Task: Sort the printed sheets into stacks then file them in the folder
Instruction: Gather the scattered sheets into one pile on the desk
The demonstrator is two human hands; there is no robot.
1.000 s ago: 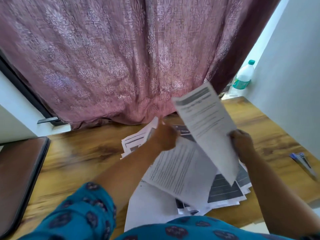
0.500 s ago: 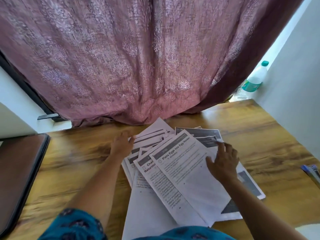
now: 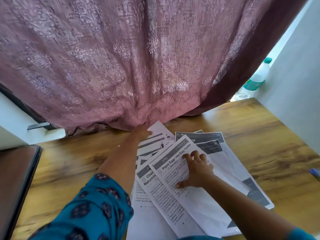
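Several printed sheets (image 3: 216, 170) lie fanned and overlapping on the wooden table (image 3: 72, 163). The top sheet (image 3: 195, 201) is headed "Place Eggs into Egg Holder". My right hand (image 3: 195, 170) presses on it with fingers spread. My left hand (image 3: 142, 131) reaches to the far end of the pile near the curtain and pinches the corner of a far sheet (image 3: 158, 127); its fingertips are partly hidden. A dark brown folder (image 3: 17, 179) lies shut at the table's left edge.
A mauve patterned curtain (image 3: 138, 58) hangs down to the table's back edge. A plastic water bottle (image 3: 258, 78) stands at the back right by the white wall. A blue pen (image 3: 315, 173) lies at the right edge.
The sheet lifted a second ago now lies on top of the pile. My right hand slid left onto it. My left hand moved from the pile's left side to its far end.
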